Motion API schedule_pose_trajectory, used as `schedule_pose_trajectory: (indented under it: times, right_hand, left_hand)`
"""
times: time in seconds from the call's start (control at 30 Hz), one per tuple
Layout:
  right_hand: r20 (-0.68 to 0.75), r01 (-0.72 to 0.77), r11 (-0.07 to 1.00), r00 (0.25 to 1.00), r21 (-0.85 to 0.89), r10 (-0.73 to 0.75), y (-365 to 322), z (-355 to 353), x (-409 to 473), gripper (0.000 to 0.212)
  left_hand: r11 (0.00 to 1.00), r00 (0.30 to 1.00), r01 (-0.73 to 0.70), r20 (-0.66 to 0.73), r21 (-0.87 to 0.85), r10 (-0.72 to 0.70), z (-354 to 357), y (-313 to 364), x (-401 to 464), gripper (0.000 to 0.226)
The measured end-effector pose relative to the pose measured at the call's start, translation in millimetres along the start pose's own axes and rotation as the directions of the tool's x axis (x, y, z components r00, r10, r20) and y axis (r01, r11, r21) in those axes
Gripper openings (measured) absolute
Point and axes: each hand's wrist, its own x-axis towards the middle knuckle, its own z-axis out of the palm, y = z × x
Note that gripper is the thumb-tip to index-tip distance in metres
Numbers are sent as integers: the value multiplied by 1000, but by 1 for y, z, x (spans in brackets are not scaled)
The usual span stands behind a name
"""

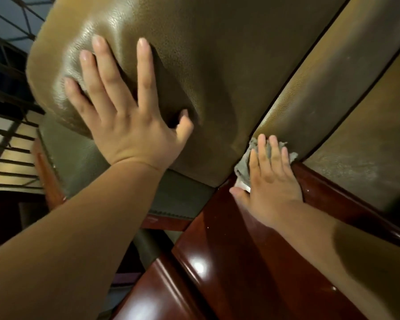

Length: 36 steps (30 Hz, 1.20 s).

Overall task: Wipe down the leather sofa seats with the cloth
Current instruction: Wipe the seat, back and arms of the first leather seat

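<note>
Two bare hands: the left hand (127, 116), fingers spread, presses flat on one olive leather cushion (217, 65). The right hand (270, 179), fingers spread, presses one grey cloth (246, 166) beneath them beside the glossy wooden frame (229, 250). No writing visible.

The grey cloth (249, 162) is lying crumpled against the seam between two olive-brown leather cushions, at the wooden frame's edge. The big cushion (217, 65) is denting, its grain shining.
</note>
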Motion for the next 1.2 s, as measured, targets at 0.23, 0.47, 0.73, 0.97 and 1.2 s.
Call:
schedule_pose_trajectory:
  times: [0.23,0.47,0.73,0.97,1.2]
  right_hand:
    - [114,188,982,975,26,-189,1,4,-35,82]
    - [-71,-190,794,957,577,281,95,-47,0,66]
    - [103,-326,817,943,475,316,132,-16,70,94]
    - [277,-343,330,932,879,231,134,-5,53,92]
    - [31,28,704,997,710,-70,148,5,30,88]
  left_hand:
    - [1000,1000,4,-11,17,-4,1,1,0,102]
    - [985,984,-171,51,-21,172,-7,28,-8,94]
    - [692,701,-713,79,113,709,41,131,80,77]
    - [670,670,-742,71,27,739,62,147,74,89]
    - [611,610,-792,38,-12,792,74,158,68,85]
